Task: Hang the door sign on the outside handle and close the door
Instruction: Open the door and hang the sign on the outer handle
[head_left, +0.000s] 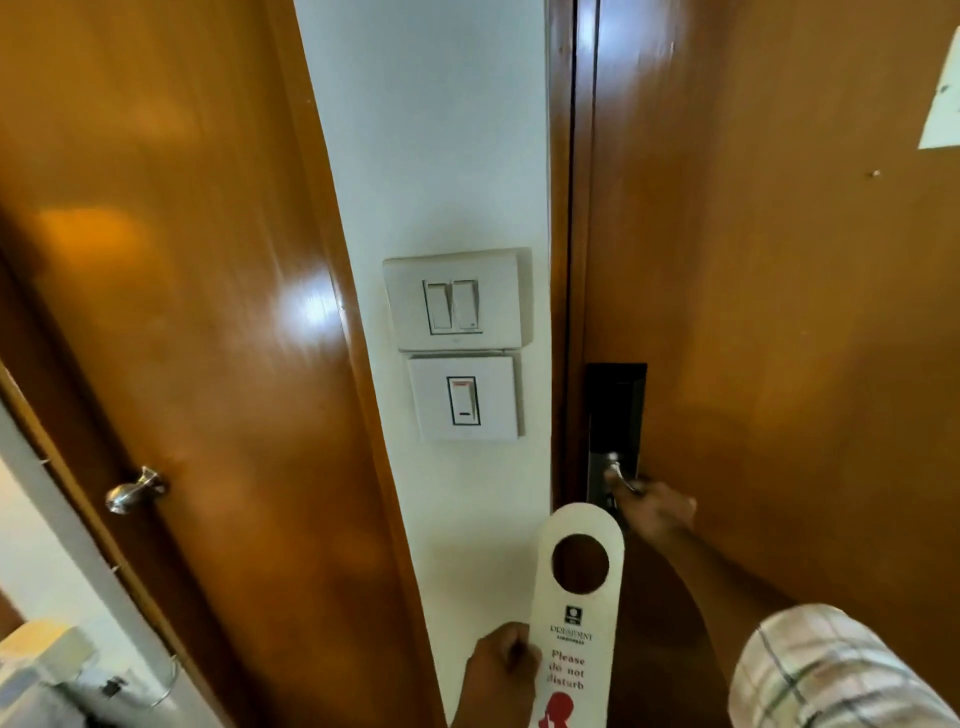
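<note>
A person is standing close to a brown wooden door (779, 312), looking down at both hands. The right hand (657, 512) is reaching forward on an outstretched arm, with a checked sleeve (831, 670) showing at the lower right, and its grip is closing around the silver lever handle (618, 475); motion blur is softening the fingers, so exactly how tightly they are wrapping it is hard to tell. The handle is sitting on a dark lock plate (615, 410) at the left edge of the door, right beside the door frame (561, 208). The left hand (498, 675) is holding a long white door sign (571, 623) by its left edge, thumb and fingers pinching the card near its middle. The sign is standing upright at the bottom centre of the view, just below and left of the handle, not touching it and not yet hanging on anything. Its rounded top has a round hole, and below that a small logo and red words reading "Please do not disturb". On the white wall (431, 130) left of the frame, a double light switch (457, 301) is sitting directly above a single switch (464, 397). Further left, a second wooden door (182, 312) with a round metal knob (136, 491) is filling that side.
</note>
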